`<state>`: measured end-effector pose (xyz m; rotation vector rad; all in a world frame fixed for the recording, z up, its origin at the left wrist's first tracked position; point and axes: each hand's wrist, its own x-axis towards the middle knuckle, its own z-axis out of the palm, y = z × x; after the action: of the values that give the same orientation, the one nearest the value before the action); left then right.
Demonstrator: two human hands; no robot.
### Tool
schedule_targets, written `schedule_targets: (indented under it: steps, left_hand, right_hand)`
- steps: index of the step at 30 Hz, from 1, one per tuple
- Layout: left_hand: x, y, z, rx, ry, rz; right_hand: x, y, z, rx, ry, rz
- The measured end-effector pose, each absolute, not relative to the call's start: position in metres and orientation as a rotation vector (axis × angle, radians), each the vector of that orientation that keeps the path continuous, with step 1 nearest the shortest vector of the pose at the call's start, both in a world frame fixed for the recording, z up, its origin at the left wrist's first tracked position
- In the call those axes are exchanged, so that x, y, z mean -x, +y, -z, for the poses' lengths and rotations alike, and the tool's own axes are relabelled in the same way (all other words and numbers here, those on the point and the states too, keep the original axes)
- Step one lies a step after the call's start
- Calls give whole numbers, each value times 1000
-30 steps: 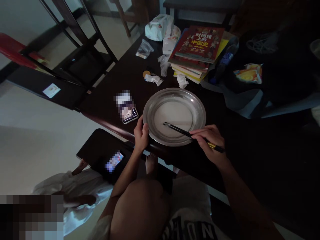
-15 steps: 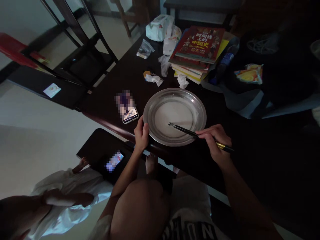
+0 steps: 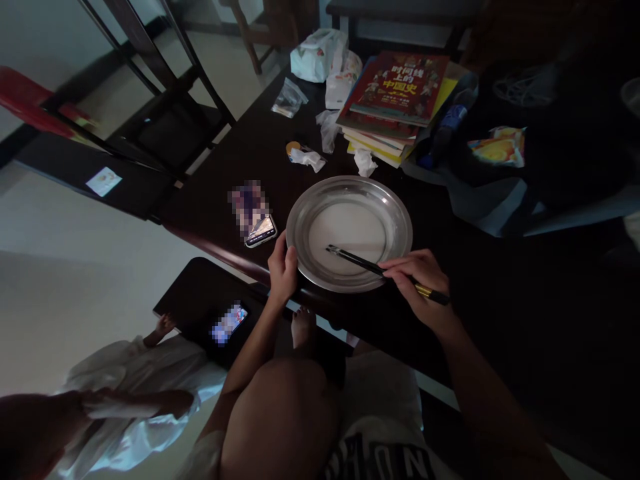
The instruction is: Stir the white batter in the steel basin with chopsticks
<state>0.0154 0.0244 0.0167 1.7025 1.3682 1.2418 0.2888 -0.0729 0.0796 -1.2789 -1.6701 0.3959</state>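
Mid-frame on the dark table [image 3: 240, 160]: metal plate [image 3: 350, 232], steadied at its left rim by the left hand [image 3: 283, 270], fingers curled over the edge. Right hand [image 3: 423, 283] pinching dark chopsticks [image 3: 360, 261], tips resting inside the plate. Phone [image 3: 257, 223] just left; books [image 3: 395, 100] above.

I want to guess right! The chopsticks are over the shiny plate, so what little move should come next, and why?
Probably draw the chopsticks a little across the plate, tips staying low. The right hand pinches them with their tips over the pale middle, while the left hand steadies the plate's near rim, so it should not slide.
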Motion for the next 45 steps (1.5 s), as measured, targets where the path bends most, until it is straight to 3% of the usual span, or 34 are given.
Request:
schedule_targets:
  steps: [45]
  left_hand:
    - [-14,25,-18,-1730,1355,-1226]
  right_hand:
    - [-286,-71,-76,1229,-1696,-323]
